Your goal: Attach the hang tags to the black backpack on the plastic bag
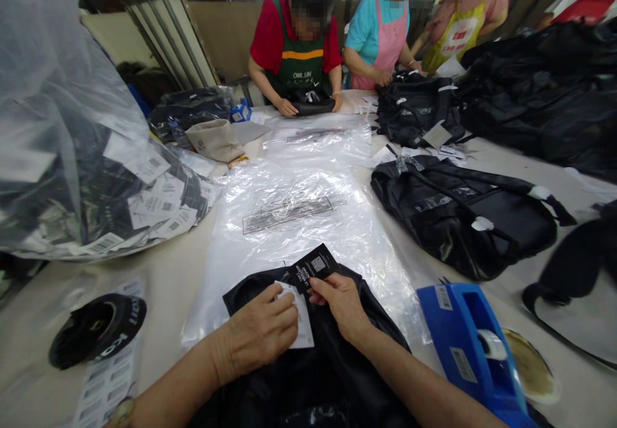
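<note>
Tag (pixel 319 261), black w/ QR code, is pinched by its lower edge in R-hand grip (pixel 344 306), above black bag (pixel 308 376) at near side of bench (pixel 166 319), while L-hand grip (pixel 263 325) is closed on white tag (pixel 303 328) just beside it. Both tags prob. light, thin & fairly stiff, could crease, so best held flat by edge/corner btwn thumb & fingertips. Bag looks soft, floppy & maybe slick, wt. hard to tell; best take a full handful of fabric.
</note>
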Motion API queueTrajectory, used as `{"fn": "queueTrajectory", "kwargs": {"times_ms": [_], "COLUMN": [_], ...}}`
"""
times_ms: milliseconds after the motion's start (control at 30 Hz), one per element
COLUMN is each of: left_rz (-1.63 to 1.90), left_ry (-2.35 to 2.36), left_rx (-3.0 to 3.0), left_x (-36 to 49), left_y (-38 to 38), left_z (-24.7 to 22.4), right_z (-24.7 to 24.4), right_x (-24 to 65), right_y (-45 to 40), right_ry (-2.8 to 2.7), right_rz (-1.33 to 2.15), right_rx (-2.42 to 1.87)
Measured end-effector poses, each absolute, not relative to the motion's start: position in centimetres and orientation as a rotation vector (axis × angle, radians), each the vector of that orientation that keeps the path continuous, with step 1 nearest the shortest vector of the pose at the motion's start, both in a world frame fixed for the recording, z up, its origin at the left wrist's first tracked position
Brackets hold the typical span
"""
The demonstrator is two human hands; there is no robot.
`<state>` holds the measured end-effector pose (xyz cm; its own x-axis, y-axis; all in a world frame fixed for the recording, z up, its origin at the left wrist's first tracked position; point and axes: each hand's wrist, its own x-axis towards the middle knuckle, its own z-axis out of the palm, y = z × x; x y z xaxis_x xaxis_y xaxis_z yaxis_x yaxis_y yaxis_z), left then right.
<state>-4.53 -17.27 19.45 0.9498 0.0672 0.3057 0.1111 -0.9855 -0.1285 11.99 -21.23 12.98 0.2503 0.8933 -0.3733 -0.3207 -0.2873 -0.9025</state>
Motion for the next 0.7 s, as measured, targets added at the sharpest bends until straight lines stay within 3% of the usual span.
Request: {"fn": "queueTrajectory", "kwargs": {"times_ms": [133,333,433,533,700], "left_rz": [-0.833,-1.350,-1.580,-1.509,-1.249], "left_ry": [-0.708,-2.416,-2.871,-2.724,-1.554], "left_rx": [-3.031,-2.727,-2.473,-2.577,-2.987], "left_x": [-6.9,-8.4,-8.3,-8.6,-9.4], "left_y": [-17.3,-17.2,-17.1,-17.1,-17.7], "left_z": [19.5,18.4,18.2,18.4,18.7], "right_z": [13.0,13.4,13.3,13.1,13.0], "right_x": [11.9,11.9,11.8,11.7,11.9], "right_y": [-21.3,-21.2,-21.2,-21.3,-21.5], "right_ry": [-0.554,-0.523,-0.512,-0.517,-0.516], "right_rz": [1.318,1.308,1.304,1.308,1.301], "right_rx": [-1.374,-1.362,-1.363,-1.366,-1.358]}}
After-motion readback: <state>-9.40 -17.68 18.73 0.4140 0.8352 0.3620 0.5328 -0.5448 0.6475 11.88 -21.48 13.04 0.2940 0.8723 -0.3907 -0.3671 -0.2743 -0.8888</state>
